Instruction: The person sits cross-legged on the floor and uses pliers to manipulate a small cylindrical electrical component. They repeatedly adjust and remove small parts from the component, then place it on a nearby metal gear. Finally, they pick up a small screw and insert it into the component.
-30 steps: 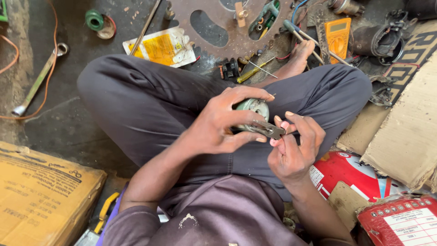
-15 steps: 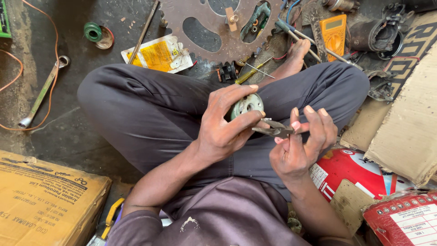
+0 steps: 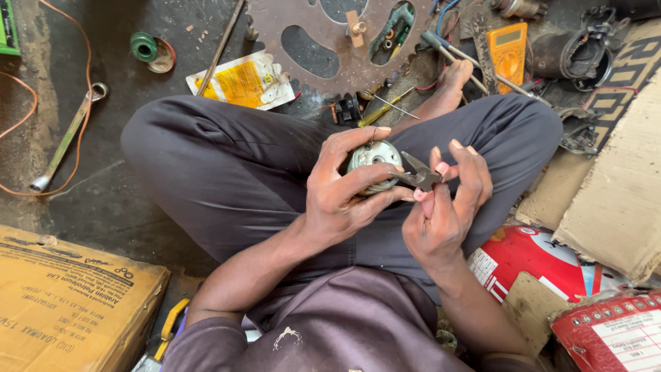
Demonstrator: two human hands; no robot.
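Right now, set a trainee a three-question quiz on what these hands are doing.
1. True or false: the left hand grips a round metal part.
2. What tool does the right hand hold? A hammer, B pliers, C saw.
3. Fill in: the yellow meter lies on the ____ beyond the person's knee.

Key: 1 true; 2 B; 3 floor.
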